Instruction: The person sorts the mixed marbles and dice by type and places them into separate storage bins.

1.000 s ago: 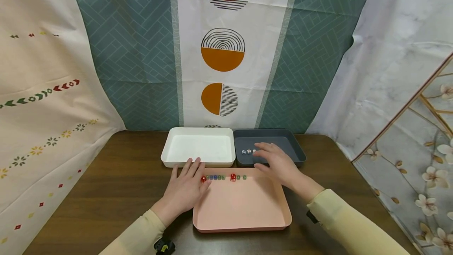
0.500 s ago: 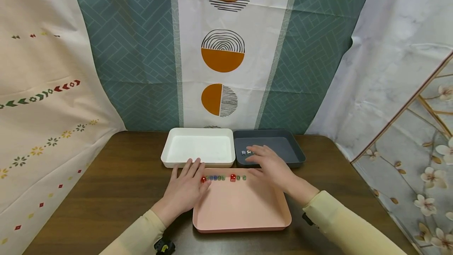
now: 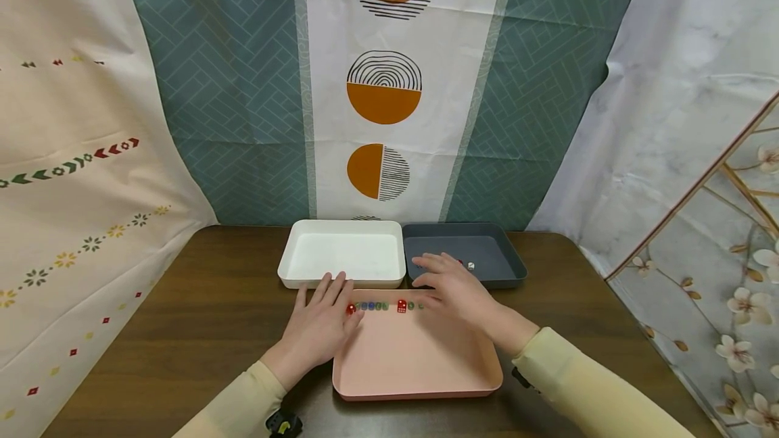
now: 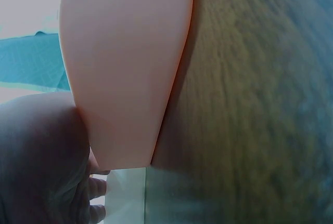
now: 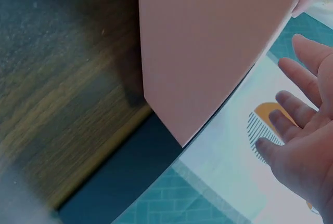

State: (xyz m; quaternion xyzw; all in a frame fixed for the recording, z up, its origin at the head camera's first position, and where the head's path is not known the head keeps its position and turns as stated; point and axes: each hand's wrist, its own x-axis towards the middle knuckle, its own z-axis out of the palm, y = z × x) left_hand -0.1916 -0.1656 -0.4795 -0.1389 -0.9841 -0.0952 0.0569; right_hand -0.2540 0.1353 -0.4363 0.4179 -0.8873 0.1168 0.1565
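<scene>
My left hand (image 3: 319, 323) rests at the far left corner of the pink tray (image 3: 414, 360), its fingers straight and spread. Beside its thumb is a red die (image 3: 351, 308). A row of small green and blue beads (image 3: 371, 306) runs along the tray's far side, with a second red die (image 3: 402, 306) among them. My right hand (image 3: 455, 295) hovers over the tray's far right part and the near side of the dark grey tray (image 3: 487, 243). In the right wrist view its fingers (image 5: 296, 109) are spread with nothing between them. A white die (image 3: 471, 266) shows behind that hand.
A white tray (image 3: 341, 249) stands behind the pink one, side by side with the dark grey tray. All three are on a brown wooden table (image 3: 201, 303). Patterned cloths (image 3: 255, 86) hang behind and at both sides.
My right hand has moved left above the trays. It now covers the white dice seen before in the dark tray and uncovers others farther right. The left hand keeps its place.
</scene>
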